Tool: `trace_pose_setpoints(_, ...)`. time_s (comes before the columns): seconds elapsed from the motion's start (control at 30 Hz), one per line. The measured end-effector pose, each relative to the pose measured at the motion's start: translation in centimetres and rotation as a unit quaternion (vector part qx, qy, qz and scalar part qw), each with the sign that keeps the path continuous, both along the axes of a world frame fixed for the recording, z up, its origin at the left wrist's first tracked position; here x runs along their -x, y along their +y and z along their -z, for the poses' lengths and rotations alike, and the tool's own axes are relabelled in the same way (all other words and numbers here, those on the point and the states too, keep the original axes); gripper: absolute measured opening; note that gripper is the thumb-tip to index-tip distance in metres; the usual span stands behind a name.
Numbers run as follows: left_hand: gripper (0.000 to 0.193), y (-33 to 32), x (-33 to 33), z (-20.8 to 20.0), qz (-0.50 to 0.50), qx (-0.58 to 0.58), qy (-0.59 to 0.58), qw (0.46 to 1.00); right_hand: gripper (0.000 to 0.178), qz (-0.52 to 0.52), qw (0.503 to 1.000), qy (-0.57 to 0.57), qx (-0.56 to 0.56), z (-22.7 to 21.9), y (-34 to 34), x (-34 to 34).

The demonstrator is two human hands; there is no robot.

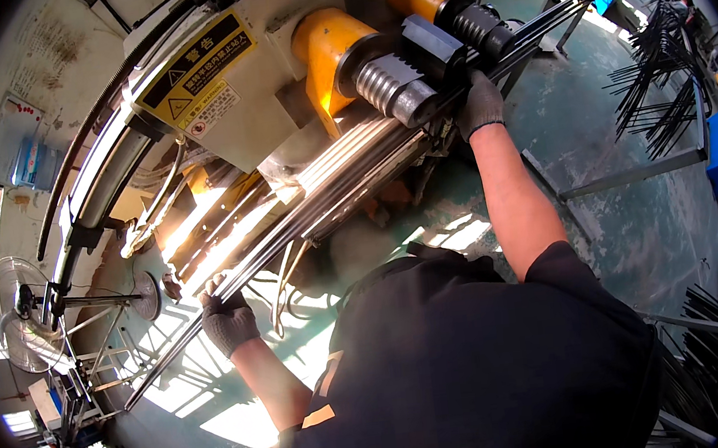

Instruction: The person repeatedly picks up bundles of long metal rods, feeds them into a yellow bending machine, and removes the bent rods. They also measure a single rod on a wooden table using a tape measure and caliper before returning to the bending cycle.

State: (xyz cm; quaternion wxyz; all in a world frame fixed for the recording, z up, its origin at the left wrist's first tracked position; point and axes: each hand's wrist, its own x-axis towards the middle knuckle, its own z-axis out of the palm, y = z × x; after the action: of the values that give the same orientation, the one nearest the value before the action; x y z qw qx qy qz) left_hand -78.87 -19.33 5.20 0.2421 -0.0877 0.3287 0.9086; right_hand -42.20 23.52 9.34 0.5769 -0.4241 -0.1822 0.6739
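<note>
A bundle of long rods is running on a slant across the front of the machine, its near end jutting past the left hand and its far end reaching beyond the right hand. The left grip is closing around the rods, pinching them between thumb and curled fingers; the right grip is sitting against the bundle beside a ribbed roller, but shadow is hiding its fingertips, so I cannot tell how tightly it is pressing. The work is seemingly standing partway: the rods are already lying along the machine, while both hands are attending to them, so placing and letting go are probably remaining. The rods are looking slim, straight and metallic, catching bright streaks of sun along their length. The gloves are showing a dark, knitted weave. The roller is gleaming in rounded grey ridges, and behind it a smooth yellow housing is bulging from the machine's flat, pale panels. Farther out, a round wire-caged fan is standing at left, thin black bars are lying in a loose, criss-crossing heap at right, and a scuffed green floor is spreading beneath.
</note>
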Motion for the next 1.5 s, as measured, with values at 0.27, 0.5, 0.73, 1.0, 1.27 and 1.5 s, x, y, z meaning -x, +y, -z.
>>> trace_pose_setpoints(0.27, 0.017, 5.0, 0.2, 2.9, 0.031, 0.098, -0.049, 0.993, 0.033, -0.035, 0.982, -0.173, -0.066, 8.3, 4.8, -0.8)
trace_pose_setpoints(0.5, 0.032, 9.5, -3.9, -0.5, 0.054, 0.112, -0.041, 0.991, 0.045, -0.113, 0.783, -0.609, -0.060, 8.5, 8.9, -0.1)
trace_pose_setpoints(0.73, 0.038, 5.7, 0.8, 3.7, 0.012, 0.084, -0.046, 0.995, 0.044, -0.123, 0.621, -0.765, -0.118, 7.6, 7.5, 0.9)
trace_pose_setpoints(1.0, 0.027, 8.0, -1.6, 3.5, 0.036, 0.222, 0.106, 0.969, 0.052, -0.059, 0.869, -0.463, -0.163, 10.3, 5.5, -1.0)
trace_pose_setpoints(1.27, 0.042, 11.7, -4.8, 0.7, 0.032, -0.056, -0.056, 0.996, 0.053, -0.033, 0.997, -0.071, -0.009, 9.8, -0.2, -4.9)
trace_pose_setpoints(1.5, 0.029, 7.1, 0.3, 2.4, -0.054, -0.004, -0.036, 0.998, 0.050, -0.042, 0.976, -0.194, 0.091, 14.6, -2.5, -10.4)
